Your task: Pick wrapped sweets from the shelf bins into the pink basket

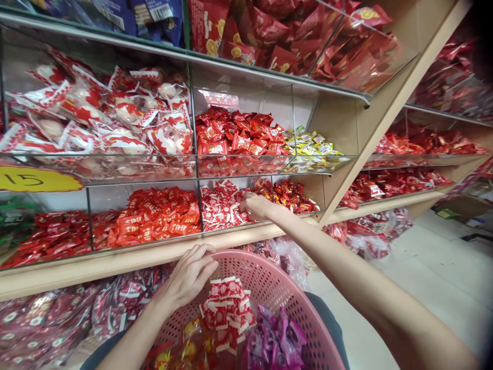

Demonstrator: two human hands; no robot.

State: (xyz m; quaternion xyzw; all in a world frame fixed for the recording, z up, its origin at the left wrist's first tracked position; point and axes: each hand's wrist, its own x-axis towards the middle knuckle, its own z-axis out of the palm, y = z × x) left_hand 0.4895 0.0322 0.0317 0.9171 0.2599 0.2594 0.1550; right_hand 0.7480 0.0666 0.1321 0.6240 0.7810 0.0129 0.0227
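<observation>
The cropped forearm's (354,275) right hand (257,206) touches red-white candies (221,205), left hand (193,272) the cut-off basket (262,268), both grips too obscured to tell

This is a shop: pale wooden shelving (394,103) with clear dividers (242,167) displays loose glossy red wrapped packets (157,216) by compartment, shiny blue plastic packets (156,15) carry white barcodes, and a yellow card (42,179) reads "15".
</observation>
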